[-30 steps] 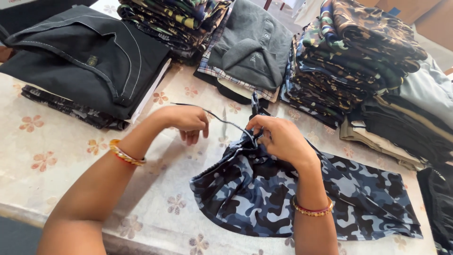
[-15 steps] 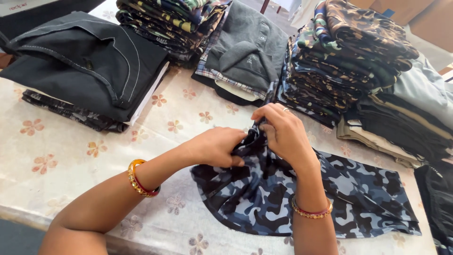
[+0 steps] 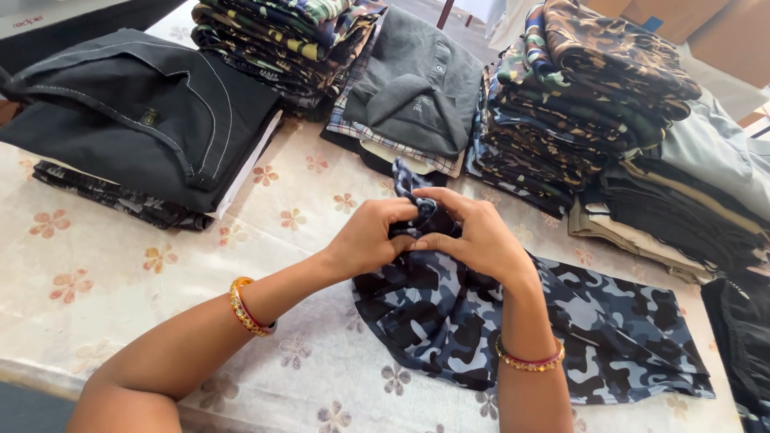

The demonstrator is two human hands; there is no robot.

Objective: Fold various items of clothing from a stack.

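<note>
left hand (image 3: 370, 238) moved in, now joins right hand (image 3: 473, 236) bunching camouflage garment (image 3: 513, 321) top.

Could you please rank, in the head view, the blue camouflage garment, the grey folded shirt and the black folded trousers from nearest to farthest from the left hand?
1. Blue camouflage garment: gripped by the left hand, bunched at the table's middle.
2. Grey folded shirt: behind the hands, atop a checked stack.
3. Black folded trousers: far left pile.

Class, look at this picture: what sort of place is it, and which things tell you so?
Probably a garment workshop or clothing stockroom: folded camouflage stacks and black trousers crowd a table with a flowered cloth, where both hands work a blue camouflage garment.
</note>
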